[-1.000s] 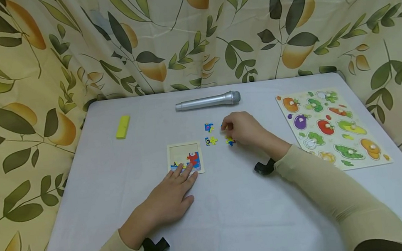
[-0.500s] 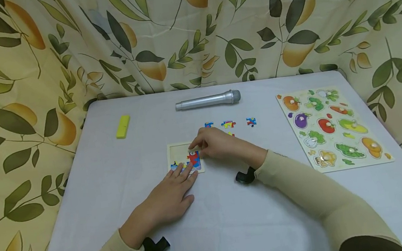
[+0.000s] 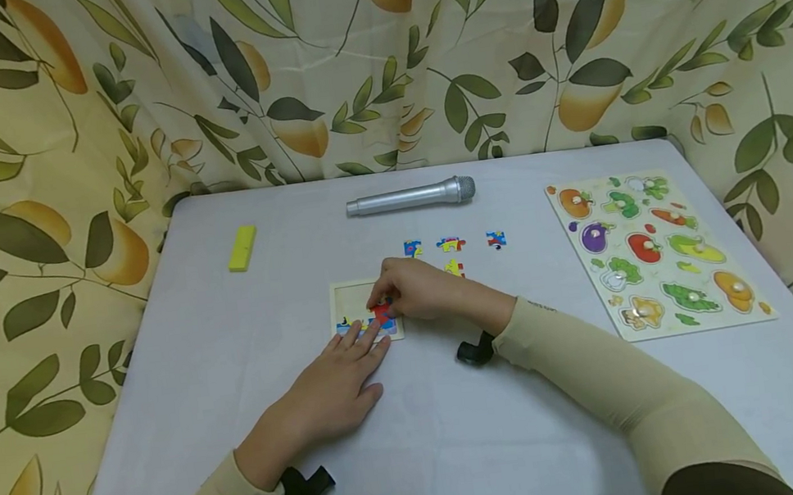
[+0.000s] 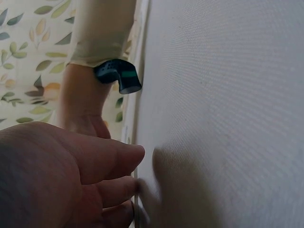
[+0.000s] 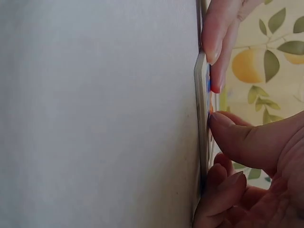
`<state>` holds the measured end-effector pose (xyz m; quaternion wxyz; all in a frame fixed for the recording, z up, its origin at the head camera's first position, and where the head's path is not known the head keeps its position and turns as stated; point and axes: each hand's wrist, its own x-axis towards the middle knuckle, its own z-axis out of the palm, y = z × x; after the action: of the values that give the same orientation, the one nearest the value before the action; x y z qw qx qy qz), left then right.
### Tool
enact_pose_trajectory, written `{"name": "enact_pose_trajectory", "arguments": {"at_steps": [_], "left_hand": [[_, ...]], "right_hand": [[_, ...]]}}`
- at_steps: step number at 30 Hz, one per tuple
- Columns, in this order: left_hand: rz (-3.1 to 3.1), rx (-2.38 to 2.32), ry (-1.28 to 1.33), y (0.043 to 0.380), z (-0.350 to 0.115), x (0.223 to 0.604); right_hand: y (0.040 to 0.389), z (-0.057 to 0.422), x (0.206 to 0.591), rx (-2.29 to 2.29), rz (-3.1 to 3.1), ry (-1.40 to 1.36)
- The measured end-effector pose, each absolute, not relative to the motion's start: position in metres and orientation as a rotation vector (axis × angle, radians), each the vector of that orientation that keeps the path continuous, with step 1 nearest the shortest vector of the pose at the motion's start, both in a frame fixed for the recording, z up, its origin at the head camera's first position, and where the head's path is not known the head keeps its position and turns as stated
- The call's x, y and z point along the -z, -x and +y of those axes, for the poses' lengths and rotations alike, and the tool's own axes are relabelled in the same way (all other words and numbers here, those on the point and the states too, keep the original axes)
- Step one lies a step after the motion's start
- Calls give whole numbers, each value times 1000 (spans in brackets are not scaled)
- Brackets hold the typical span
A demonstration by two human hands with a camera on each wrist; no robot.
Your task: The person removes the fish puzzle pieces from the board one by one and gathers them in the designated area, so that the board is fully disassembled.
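Observation:
A small square wooden puzzle tray (image 3: 352, 289) lies mid-table. Along its lower side sit fitted blue and yellow jigsaw pieces, with a red one (image 3: 381, 313) at the lower right. My left hand (image 3: 332, 387) rests with spread fingers on the tray's near edge. Over the tray's right side, my right hand (image 3: 412, 288) pinches a puzzle piece, mostly hidden by the fingers. In the right wrist view the thumb (image 5: 228, 130) touches down at the puzzle's surface, while the other fingers curl by the frame's edge (image 5: 202, 95). The left wrist view shows only hands and cloth.
Loose puzzle pieces lie beyond the tray: a blue one (image 3: 413, 248), a pink and yellow one (image 3: 451, 244), a blue and red one (image 3: 495, 239) and a yellow one (image 3: 454, 268). Also around are a silver microphone (image 3: 408, 197), a yellow block (image 3: 242, 248) and a vegetable board (image 3: 645, 250).
My right hand has come left from the loose pieces to the tray, then slightly lower over its right side, uncovering several pieces. The left hand stays put.

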<state>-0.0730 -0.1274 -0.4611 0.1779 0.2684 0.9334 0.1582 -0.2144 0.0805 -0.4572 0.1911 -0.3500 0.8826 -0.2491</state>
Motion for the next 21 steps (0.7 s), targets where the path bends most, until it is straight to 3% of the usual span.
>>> {"name": "enact_pose_trajectory", "arguments": {"at_steps": [21], "left_hand": [[2633,-447,-759,73,-128,461]], "right_hand": [[210,77,457,868,2537,910]]}}
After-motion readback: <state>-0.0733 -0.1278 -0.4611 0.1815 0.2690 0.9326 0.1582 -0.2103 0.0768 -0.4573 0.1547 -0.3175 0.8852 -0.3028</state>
